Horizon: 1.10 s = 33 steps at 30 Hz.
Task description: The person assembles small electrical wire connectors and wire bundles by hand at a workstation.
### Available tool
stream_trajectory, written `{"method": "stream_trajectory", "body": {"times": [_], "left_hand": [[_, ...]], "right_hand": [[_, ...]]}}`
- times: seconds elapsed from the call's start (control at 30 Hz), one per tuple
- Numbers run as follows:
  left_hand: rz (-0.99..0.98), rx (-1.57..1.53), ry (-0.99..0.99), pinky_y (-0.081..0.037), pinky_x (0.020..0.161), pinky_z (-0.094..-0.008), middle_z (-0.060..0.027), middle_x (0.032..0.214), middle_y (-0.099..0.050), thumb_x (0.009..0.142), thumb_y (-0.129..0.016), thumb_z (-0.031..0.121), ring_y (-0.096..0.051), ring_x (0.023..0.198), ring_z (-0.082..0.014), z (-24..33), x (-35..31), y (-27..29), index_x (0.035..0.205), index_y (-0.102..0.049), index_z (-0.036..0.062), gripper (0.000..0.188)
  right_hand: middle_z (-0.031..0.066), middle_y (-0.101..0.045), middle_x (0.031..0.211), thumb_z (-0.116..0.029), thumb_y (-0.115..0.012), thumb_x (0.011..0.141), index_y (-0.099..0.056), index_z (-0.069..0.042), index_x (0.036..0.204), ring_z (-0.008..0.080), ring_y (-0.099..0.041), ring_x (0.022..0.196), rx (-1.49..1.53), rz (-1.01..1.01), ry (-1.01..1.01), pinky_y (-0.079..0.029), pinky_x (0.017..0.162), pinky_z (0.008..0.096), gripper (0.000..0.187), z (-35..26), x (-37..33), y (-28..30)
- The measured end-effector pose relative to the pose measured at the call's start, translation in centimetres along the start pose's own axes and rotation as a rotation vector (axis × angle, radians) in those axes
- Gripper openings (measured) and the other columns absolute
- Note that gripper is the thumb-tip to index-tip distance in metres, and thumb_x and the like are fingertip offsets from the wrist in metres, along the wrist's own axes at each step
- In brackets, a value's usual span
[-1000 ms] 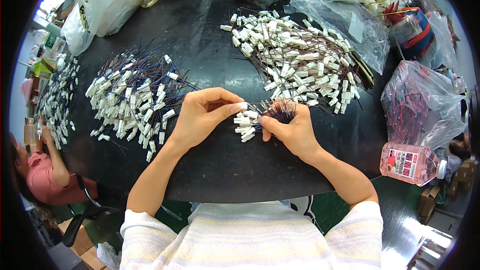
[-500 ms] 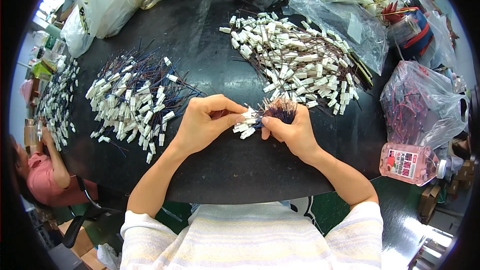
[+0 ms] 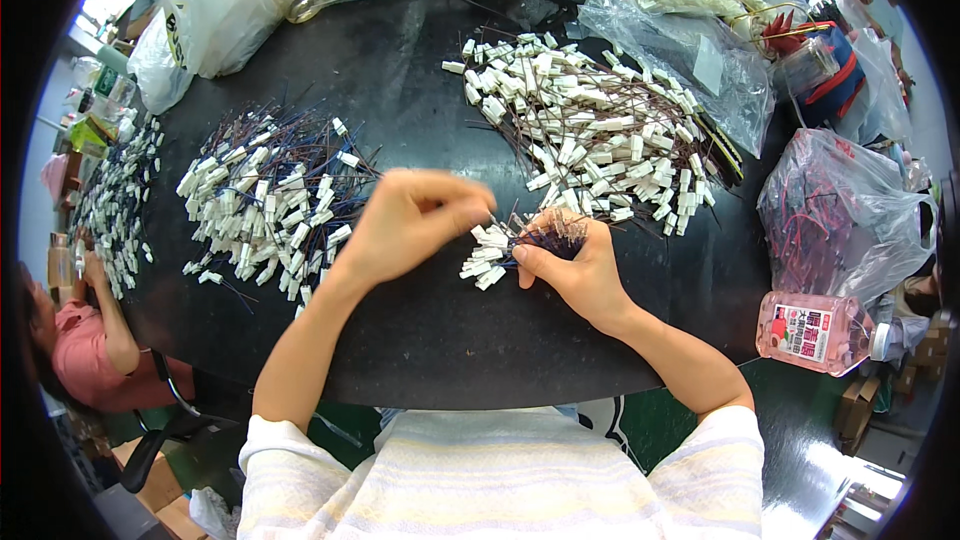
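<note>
In my right hand (image 3: pixel 578 265) is a bundle of connector wires (image 3: pixel 550 238), gripped between thumb and curled fingers. The bundle's white connectors (image 3: pixel 487 258) fan out to the left, and its bare wire ends point up and away. My left hand (image 3: pixel 415 220) hovers just left of the bundle, apart from it and smeared by motion. Its thumb and forefinger come together in a pinch; whether a wire is between them I cannot make out. Beyond my right hand lies a large heap of white connectors with brown wires (image 3: pixel 600 130). A second heap with dark blue wires (image 3: pixel 265 190) lies left of my left hand.
Everything lies on a black table (image 3: pixel 430 340). Plastic bags (image 3: pixel 215 10) line its far edge. At right are a bag of red wires (image 3: pixel 825 210) and a pink drink bottle (image 3: pixel 815 332). Another person (image 3: pixel 95 350) sits at left by a further connector heap (image 3: pixel 118 210).
My left hand has come away from the white connectors, up and slightly back. My right hand keeps its grip on the bundle, shifted slightly to the left, and more connectors show.
</note>
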<state>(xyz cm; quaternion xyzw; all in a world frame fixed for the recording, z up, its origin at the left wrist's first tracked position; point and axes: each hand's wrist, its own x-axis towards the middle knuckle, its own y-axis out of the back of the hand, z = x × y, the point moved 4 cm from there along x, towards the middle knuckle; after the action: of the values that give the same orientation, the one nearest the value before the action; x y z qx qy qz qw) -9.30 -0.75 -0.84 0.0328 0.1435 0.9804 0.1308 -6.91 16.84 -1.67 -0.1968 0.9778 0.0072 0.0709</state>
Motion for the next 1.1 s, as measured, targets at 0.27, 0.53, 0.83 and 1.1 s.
{"method": "stream_trajectory", "body": {"times": [0.27,0.53,0.83,1.1], "left_hand": [[0.172,0.861,-0.615,-0.047,0.069,-0.0353,-0.0052,0.094,-0.061,0.069,-0.064,0.008,-0.054,0.082,-0.0246,1.3,7.5,0.7,0.082,-0.061,0.0065,0.013],[0.238,0.562,-0.380,-0.038,0.050,-0.0252,-0.0041,0.068,-0.054,0.067,-0.067,0.001,-0.050,0.058,-0.0135,1.9,1.8,0.7,0.075,-0.061,0.0045,0.011],[0.256,0.208,-0.125,-0.031,0.048,-0.0172,0.0004,0.068,-0.058,0.071,-0.066,-0.003,-0.045,0.057,-0.0026,0.9,-2.1,-0.3,0.079,-0.063,0.0008,0.009],[0.262,0.304,-0.302,-0.039,0.047,-0.0218,-0.0049,0.070,-0.060,0.065,-0.068,-0.004,-0.049,0.052,-0.0112,1.8,-2.2,-0.3,0.078,-0.062,0.0006,0.015]], "right_hand": [[0.0034,-0.059,0.059,-0.008,-0.060,0.079,-0.055,-0.003,0.074,0.0023,-0.042,0.046,0.037,-0.001,0.002,-0.029,0.041,0.0178,0.009,-0.2,0.0,0.0],[0.0019,-0.058,0.057,-0.007,-0.059,0.079,-0.055,-0.004,0.070,0.0025,-0.043,0.046,0.074,0.055,-0.059,-0.031,0.042,0.0186,0.011,0.0,0.1,0.5],[0.0029,-0.059,0.057,-0.006,-0.060,0.077,-0.056,-0.001,0.071,0.0034,-0.049,0.049,-0.034,0.038,0.007,-0.035,0.046,0.0182,0.009,0.2,0.1,0.3],[0.0029,-0.059,0.057,-0.005,-0.060,0.077,-0.056,-0.001,0.073,0.0041,-0.051,0.051,-0.071,0.004,-0.013,-0.037,0.047,0.0185,0.007,-0.3,0.1,0.1]]}}
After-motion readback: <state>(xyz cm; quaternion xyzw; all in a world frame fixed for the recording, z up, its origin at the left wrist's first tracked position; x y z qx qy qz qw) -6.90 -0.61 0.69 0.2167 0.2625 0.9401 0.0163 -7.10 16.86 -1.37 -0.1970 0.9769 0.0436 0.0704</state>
